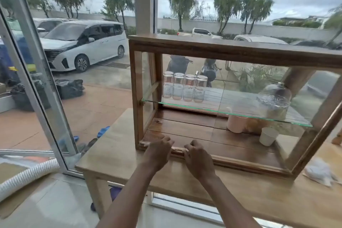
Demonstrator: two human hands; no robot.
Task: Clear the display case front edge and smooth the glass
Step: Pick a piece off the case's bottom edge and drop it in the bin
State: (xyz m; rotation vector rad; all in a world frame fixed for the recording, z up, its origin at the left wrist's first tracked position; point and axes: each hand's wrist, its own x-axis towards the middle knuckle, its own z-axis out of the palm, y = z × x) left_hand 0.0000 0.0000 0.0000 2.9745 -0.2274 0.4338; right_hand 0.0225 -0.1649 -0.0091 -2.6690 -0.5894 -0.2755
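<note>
A wooden display case (pixel 235 50) with glass sides stands on a wooden table (pixel 118 152). Its open front faces me. Both hands rest on the lower front edge (pixel 240 160) near the left corner. My left hand (pixel 159 151) has curled fingers touching the rail, where a pale scrap or strip (pixel 145 143) lies. My right hand (pixel 197 155) is curled over the rail beside it, fingertips pinching at something pale on the edge. A glass shelf (pixel 227 112) crosses the case at mid height.
Several upturned glasses (pixel 185 87) stand on the shelf, with a glass dome (pixel 274 98) at the right. A pink container (pixel 236 123) and a white cup (pixel 268 136) sit on the case floor. A crumpled white cloth (pixel 319 172) lies on the table at right. A corrugated hose (pixel 27 177) is at left.
</note>
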